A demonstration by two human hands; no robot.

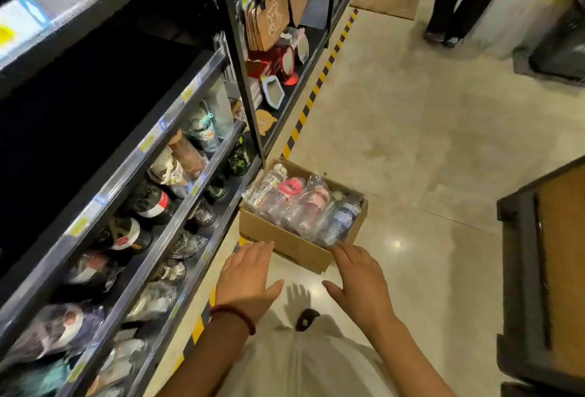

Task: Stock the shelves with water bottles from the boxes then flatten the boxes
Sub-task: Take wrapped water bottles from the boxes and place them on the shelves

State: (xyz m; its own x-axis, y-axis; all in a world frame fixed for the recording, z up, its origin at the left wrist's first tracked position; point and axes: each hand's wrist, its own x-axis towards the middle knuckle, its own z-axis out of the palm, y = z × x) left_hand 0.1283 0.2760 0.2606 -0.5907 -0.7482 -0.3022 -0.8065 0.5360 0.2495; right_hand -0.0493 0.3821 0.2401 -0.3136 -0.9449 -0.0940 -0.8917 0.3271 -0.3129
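A brown cardboard box [278, 240] stands open on the floor beside the shelf unit, filled with several plastic-wrapped water bottles [304, 203]. My left hand [245, 276], with a red bead bracelet on its wrist, hovers with straight fingers just short of the box's near left corner. My right hand [361, 282] is spread flat, its fingertips at the box's near right corner by the bottles. Neither hand holds anything. The lower shelves [164, 213] on the left carry several wrapped bottles lying in rows.
A yellow-and-black hazard stripe [316, 83] runs along the shelf base. Bags and mirrors fill the further shelf bay [278, 39]. A dark cart [544, 270] stands at the right. A person's legs [452, 7] are at the aisle's far end.
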